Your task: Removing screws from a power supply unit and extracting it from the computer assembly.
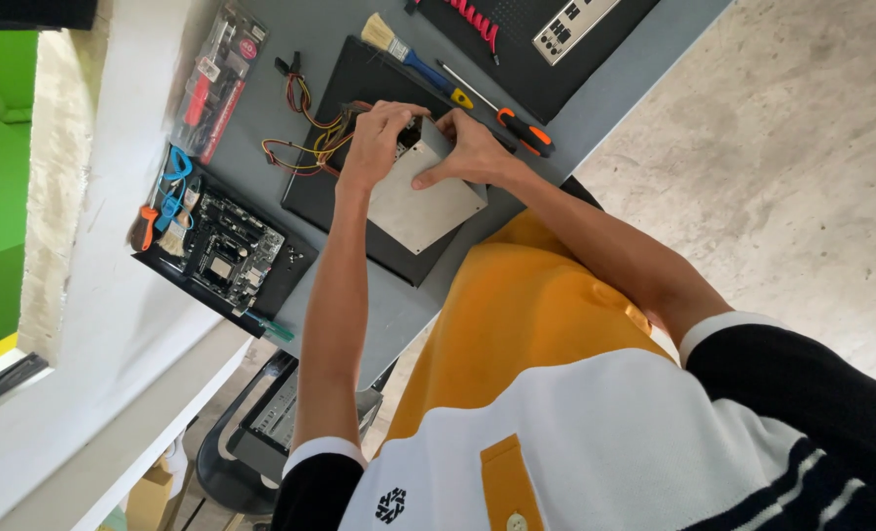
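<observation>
Grey table (pixel 595 108), hands (pixel 428 147) gripping boxy metal power supply (pixel 423 206)

PSU box (pixel 423 202), centre frame: bare sheet metal, matt grey, smooth. Under it a black mat (pixel 332 177), matt, rubbery look. Table top (pixel 399 315): grey laminate, smooth, low sheen. Wire bundle (pixel 305 138) upper centre: glossy plastic insulation. Screwdriver (pixel 502 113): metal shaft, rubber/plastic handle. Brush (pixel 408 54): pale bristles, blue plastic handle. Tool pack (pixel 217 84) upper left: clear glossy plastic blister. Floor (pixel 802 147) right: rough bare concrete. Shirt (pixel 556 393): knit cloth.
</observation>
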